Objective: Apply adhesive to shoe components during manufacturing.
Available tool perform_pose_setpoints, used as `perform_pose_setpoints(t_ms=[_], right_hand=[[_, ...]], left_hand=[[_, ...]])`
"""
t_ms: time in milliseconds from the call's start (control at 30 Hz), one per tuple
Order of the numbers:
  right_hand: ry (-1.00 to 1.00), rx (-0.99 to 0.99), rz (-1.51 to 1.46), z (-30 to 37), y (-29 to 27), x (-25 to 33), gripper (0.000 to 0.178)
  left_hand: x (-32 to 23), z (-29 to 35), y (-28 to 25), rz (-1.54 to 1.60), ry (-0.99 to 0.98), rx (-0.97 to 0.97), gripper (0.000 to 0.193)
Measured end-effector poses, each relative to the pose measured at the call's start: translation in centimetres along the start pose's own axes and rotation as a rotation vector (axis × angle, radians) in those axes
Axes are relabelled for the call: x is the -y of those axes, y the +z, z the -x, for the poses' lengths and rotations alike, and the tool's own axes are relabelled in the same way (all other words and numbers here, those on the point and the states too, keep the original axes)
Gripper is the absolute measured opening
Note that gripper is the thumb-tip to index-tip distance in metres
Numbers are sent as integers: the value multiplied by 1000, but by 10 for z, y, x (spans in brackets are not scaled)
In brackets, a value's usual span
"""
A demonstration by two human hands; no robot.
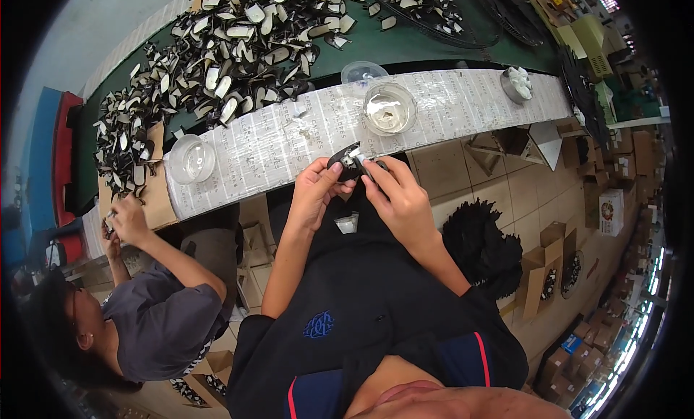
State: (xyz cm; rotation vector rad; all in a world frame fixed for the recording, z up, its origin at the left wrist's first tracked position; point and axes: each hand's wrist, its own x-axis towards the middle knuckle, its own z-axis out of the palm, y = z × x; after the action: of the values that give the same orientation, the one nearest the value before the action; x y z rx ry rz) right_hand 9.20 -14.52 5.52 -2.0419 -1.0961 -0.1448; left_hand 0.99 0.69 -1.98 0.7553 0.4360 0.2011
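Just in front of the table's near edge, the fingers of my left hand are closed around a small black curved piece with a pale, shiny part, which looks like a shoe heel. My right hand meets it from the other side, its fingers bent and pinched close to the pale part. Something dark shows between those right fingers, too small to make out. Below the hands, a small whitish piece lies on my dark clothing. Beyond them stands a clear round tub with some liquid in it.
A large heap of similar black-and-pale pieces covers the green table. A second clear tub, a clear lid and a metal cup of white material stand nearby. A co-worker handles pieces at left. Cartons stand right.
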Motion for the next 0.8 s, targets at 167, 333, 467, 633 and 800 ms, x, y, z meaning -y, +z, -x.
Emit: perform_pose_setpoints(t_ms=[167,333,467,633,800], right_hand=[[-47,-72,52,-4,-4,-12,28],[74,-139,66,-7,-16,-21,23],[81,-180,36,-9,-20,-30,24],[199,-217,-165,-19,-23,-41,22],[336,-362,-338,-50,-9,-145,21]], left_hand=[[2,1,-4,-19,7,11,22],[1,3,-3,-1,-26,0,23],[0,5,-6,25,-56,0,25],[-5,5,-2,86,-70,-20,24],[-1,-5,-11,98,-46,-57,22]])
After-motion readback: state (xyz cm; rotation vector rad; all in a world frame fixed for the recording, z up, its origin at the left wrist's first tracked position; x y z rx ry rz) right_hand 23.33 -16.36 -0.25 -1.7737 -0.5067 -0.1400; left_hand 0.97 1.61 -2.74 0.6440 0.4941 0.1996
